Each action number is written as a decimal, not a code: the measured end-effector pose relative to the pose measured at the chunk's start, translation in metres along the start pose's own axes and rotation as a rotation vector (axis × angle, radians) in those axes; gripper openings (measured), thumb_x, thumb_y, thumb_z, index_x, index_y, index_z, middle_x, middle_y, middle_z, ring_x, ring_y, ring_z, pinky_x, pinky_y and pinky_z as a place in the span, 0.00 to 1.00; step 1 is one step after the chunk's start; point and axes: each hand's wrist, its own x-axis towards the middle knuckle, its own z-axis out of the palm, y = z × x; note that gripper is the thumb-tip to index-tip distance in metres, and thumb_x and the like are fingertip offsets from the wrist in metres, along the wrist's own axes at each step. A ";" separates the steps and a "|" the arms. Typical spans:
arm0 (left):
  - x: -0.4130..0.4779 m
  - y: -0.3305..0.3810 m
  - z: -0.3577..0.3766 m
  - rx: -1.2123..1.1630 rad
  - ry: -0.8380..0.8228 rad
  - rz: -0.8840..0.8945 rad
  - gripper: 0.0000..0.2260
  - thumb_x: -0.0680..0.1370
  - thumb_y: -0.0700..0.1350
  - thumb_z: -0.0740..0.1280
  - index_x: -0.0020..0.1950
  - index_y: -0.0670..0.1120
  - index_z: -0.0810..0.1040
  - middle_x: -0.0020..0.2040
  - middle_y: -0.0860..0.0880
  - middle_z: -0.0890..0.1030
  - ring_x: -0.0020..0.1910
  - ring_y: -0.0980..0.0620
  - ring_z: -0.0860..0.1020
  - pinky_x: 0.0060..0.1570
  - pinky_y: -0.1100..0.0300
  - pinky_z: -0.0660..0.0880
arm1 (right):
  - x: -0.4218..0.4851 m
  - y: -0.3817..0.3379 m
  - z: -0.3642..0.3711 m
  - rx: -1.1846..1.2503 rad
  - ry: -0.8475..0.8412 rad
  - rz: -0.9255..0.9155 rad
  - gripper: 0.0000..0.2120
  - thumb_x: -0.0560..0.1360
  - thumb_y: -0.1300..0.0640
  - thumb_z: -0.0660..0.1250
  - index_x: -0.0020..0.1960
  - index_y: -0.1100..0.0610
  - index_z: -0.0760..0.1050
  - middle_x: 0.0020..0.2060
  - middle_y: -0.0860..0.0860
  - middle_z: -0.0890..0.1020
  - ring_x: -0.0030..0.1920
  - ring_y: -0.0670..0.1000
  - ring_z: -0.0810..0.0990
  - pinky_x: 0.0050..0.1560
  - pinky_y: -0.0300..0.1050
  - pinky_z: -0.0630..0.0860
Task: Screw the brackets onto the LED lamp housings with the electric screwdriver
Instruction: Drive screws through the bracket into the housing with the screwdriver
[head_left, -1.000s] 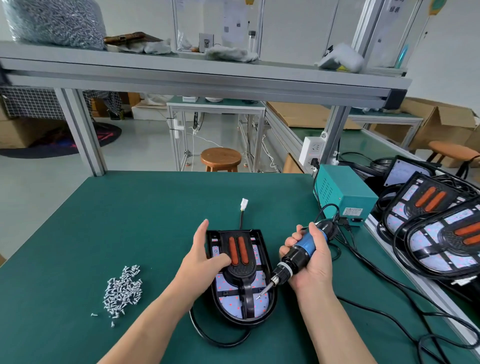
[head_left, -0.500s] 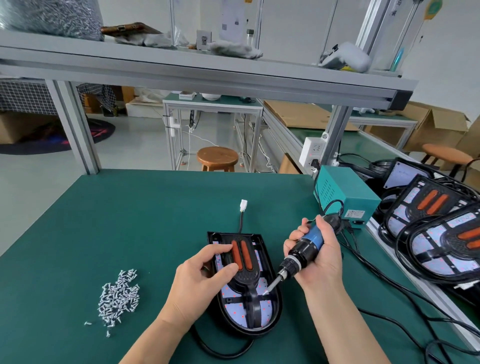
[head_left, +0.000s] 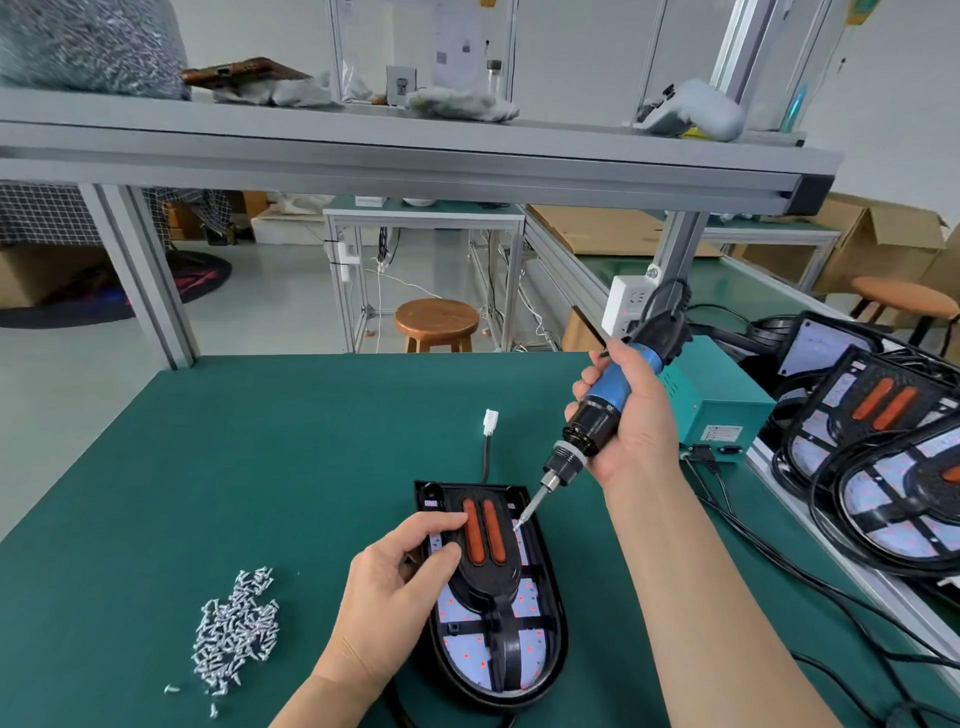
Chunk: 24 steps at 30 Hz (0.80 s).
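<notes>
Lying near the green table's front edge, the lamp housing has open mat to its left and behind it, with the screws well left. The left hand presses thumb and forefinger on the bracket; the right hand wraps the electric screwdriver. The bit has moved from the bracket's stem up beside the orange pads.

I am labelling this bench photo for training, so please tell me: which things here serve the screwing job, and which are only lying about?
For the job: electric screwdriver in the right hand; lamp housing with its bracket, steadied by the left hand; pile of screws.
Lying about: wooden stool; cardboard boxes; white cloths on the shelf.
</notes>
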 end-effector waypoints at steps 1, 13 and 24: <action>0.000 0.000 0.000 -0.003 0.002 0.002 0.13 0.72 0.49 0.68 0.55 0.58 0.85 0.45 0.48 0.86 0.39 0.53 0.77 0.48 0.58 0.76 | 0.002 -0.001 0.004 -0.004 -0.007 -0.014 0.11 0.76 0.55 0.72 0.54 0.58 0.74 0.39 0.50 0.77 0.33 0.47 0.74 0.33 0.39 0.72; 0.002 0.003 0.000 0.013 0.039 0.025 0.12 0.71 0.47 0.70 0.53 0.56 0.86 0.45 0.46 0.86 0.38 0.49 0.77 0.50 0.49 0.78 | 0.021 -0.001 0.011 -0.066 -0.053 -0.159 0.08 0.76 0.57 0.73 0.47 0.55 0.74 0.30 0.48 0.78 0.28 0.44 0.75 0.30 0.36 0.75; 0.001 0.001 0.001 -0.013 0.033 -0.020 0.14 0.71 0.48 0.70 0.56 0.54 0.85 0.38 0.46 0.80 0.37 0.50 0.73 0.45 0.55 0.71 | 0.020 -0.005 0.015 -0.152 -0.082 -0.352 0.11 0.75 0.57 0.72 0.43 0.57 0.70 0.29 0.49 0.74 0.28 0.45 0.73 0.31 0.36 0.73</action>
